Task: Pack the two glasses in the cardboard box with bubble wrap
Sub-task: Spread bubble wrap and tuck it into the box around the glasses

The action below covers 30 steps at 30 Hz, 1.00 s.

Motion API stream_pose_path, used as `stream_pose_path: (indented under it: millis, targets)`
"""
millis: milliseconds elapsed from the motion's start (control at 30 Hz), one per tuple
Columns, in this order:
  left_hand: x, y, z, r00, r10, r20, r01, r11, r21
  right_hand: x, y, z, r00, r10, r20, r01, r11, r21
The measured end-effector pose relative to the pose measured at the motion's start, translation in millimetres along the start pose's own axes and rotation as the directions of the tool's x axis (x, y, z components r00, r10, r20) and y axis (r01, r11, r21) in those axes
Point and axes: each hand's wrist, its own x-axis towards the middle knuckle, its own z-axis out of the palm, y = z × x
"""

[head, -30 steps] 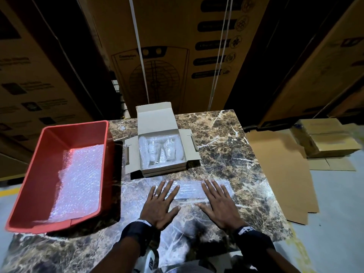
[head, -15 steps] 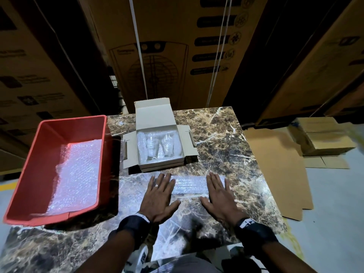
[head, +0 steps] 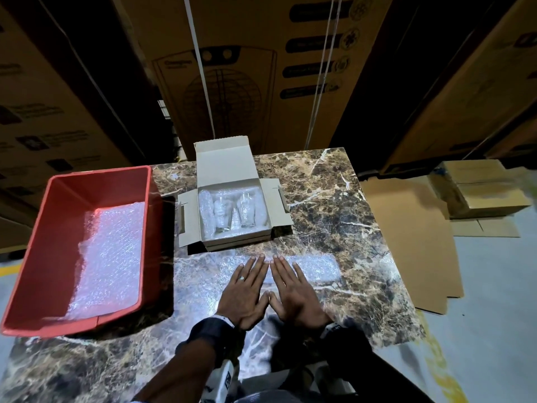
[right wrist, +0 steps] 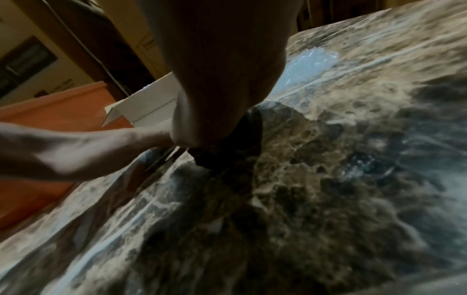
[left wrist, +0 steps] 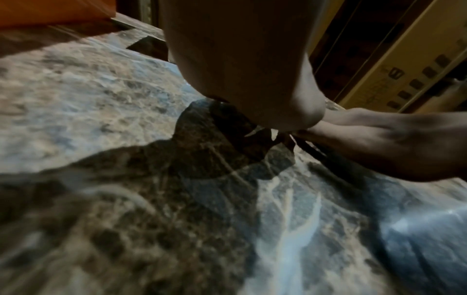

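Bubble wrap [head: 315, 269] lies under both flat hands.

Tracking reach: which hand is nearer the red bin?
Left. The left hand lies flat on the table between the red bin and the right hand, which is farther.

Both hands are down flat, palms facing down, side by side right in the middle. The left hand [head: 245, 289] has its fingers straight and close together, with a ring on one finger, and a dark wrist strap [head: 210, 334] behind it. The right hand [head: 293, 292] mirrors it, fingers straight and angled slightly inward, so the index fingertips nearly meet and the thumbs touch at the tips, making a rough triangle between the hands. Both forearms come up from the bottom edge, angled in toward each other. Nothing is gripped by either hand.
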Motion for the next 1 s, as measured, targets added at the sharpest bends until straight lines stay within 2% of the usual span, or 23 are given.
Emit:
stream_pose_path:
  millis: [233,533,867,1000]
  targets:
    - [-3.2,-9.2,1.0,1.000,0.011,0.005,-0.011,1.000,0.010,-2.6,10.8,-6.2,0.998,0.036,0.053,-0.036,0.999,-0.005]
    - [-5.6,-10.1,-3.5,0.998,-0.024,0.062,0.024,1.000,0.000,-18.8,34.6,-9.3,0.991,0.124,0.041,-0.126,0.990,0.060]
    - [-15.5,-13.2,-1.6,0.997,-0.077,-0.025,0.075,0.995,-0.064,-46.7,73.1,-11.4,0.980,0.201,0.003,-0.201,0.979,0.024]
    - [-17.2,-13.4,-0.3,0.996,-0.088,-0.030,0.086,0.994,-0.067,-49.9,72.9,-13.7,0.961,0.275,0.017,-0.275,0.961,0.013]
